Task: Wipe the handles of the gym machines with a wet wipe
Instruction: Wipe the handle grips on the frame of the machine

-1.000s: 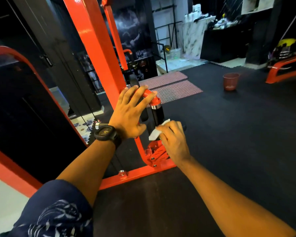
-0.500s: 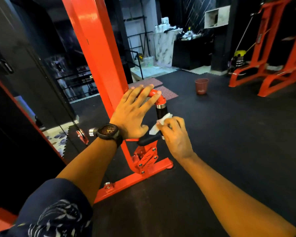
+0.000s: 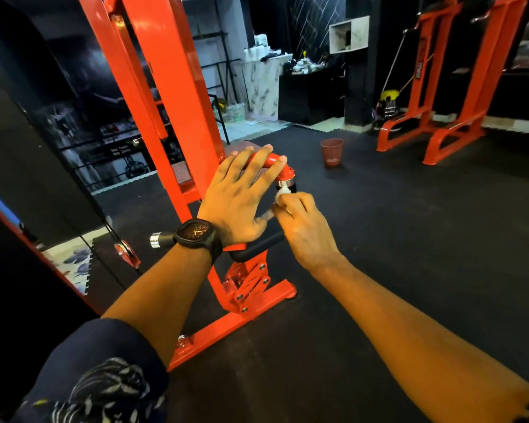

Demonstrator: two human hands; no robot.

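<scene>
The machine frame (image 3: 177,87) is bright orange-red, its grip (image 3: 257,247) black, the wipe (image 3: 281,193) white, the watch (image 3: 197,235) black, the sleeve (image 3: 104,377) navy with a pale leaf print, the bin (image 3: 332,151) dull red.

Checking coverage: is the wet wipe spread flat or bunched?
Bunched: the right hand pinches the wet wipe into a small wad against the handle.
</scene>
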